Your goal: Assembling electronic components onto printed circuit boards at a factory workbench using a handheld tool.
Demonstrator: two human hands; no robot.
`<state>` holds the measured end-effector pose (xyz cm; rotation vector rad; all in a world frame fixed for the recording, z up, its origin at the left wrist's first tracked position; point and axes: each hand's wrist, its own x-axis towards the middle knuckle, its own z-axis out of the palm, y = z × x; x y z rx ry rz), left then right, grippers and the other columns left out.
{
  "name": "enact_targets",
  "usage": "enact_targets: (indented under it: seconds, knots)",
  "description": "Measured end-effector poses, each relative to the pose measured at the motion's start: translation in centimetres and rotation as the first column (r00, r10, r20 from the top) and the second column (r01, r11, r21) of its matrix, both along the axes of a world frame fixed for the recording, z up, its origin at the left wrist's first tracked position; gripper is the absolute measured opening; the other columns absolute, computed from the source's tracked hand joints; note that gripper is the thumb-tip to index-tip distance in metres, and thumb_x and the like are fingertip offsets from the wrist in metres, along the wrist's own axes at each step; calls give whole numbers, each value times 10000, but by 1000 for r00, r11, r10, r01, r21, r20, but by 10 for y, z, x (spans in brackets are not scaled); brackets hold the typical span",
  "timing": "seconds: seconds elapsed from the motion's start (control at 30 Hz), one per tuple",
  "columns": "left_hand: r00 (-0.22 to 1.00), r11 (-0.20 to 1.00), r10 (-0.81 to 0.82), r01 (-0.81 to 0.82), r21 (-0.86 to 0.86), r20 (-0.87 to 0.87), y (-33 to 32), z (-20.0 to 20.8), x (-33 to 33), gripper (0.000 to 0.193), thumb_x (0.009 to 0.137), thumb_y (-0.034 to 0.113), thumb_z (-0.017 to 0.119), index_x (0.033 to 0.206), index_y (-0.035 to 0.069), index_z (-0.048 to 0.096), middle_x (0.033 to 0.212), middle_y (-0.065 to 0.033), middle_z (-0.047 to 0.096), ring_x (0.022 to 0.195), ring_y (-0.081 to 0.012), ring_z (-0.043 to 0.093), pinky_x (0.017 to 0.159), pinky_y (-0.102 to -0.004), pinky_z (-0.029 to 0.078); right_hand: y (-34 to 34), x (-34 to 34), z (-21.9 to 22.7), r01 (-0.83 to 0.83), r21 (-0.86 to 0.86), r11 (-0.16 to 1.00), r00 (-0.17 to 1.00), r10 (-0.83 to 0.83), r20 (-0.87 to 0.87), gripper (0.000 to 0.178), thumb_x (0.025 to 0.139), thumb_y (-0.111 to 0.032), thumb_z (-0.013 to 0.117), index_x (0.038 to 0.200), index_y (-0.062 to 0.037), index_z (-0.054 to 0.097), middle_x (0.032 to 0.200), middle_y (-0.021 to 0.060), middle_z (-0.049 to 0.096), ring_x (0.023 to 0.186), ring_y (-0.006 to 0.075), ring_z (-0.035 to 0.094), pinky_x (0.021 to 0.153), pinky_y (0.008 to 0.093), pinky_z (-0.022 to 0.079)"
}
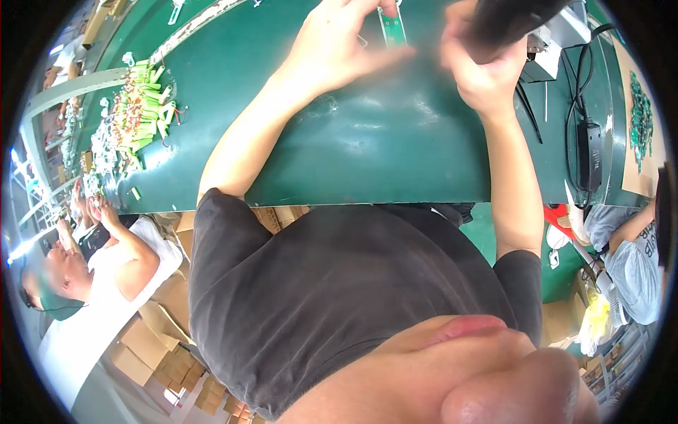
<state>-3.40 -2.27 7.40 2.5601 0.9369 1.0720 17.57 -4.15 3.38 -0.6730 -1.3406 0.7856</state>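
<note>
My left hand (332,46) is over the far part of the green worktable, its thumb stretched out to the right and blurred by motion. Its fingers are spread, and one fingertip comes close to a narrow green and white piece (393,27), perhaps a circuit board; whether they touch, I cannot tell. Farther right, my right hand (487,71) is wrapped round a thick black hand tool (512,25). That tool is blurred and cut off by the top edge, so its kind does not show.
Green-wrapped cylindrical parts with wires (145,106) lie heaped at the left, beside a pale metal bar (191,32). A black power adapter (588,152) with cables and a white box (547,60) stand at the right. Small green boards (640,116) lie on cardboard. Co-workers sit on both sides.
</note>
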Motion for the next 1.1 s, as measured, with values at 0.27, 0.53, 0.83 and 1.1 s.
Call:
enact_targets:
  seconds: [0.27,0.53,0.83,1.1]
  knots:
    - [994,997,-3,11,-72,111,-4,2,-4,711,661,113,921,1223,15,497,1313,-194,607,1204,-348,625,1002,-399,516,1,-2,-10,16,-13,1000,996,-15,86,586,755,111,638,1307,27,459,878,48,566,766,122,572,722,268,476]
    - [987,999,-23,18,33,157,-4,2,-5,770,635,77,931,1254,14,478,1323,-207,603,1239,-354,614,1031,-411,504,-3,-4,0,13,-114,993,1000,-10,26,648,766,106,632,1377,28,432,887,53,564,719,120,571,627,249,486]
    - [1000,999,13,-12,-34,26,18,21,-28,676,729,233,892,1263,22,536,1259,-176,599,1154,-343,610,998,-392,481,-4,-1,-1,-12,-83,996,999,16,37,662,789,197,553,1413,45,393,866,107,585,630,154,587,547,283,515]
    - [877,879,477,-476,32,-55,141,-16,-153,554,811,243,825,1248,19,567,1204,-190,624,1153,-350,610,1009,-408,479,-3,-2,1,-68,-85,994,995,74,70,723,792,206,545,1464,19,353,919,100,589,626,136,580,538,270,511]
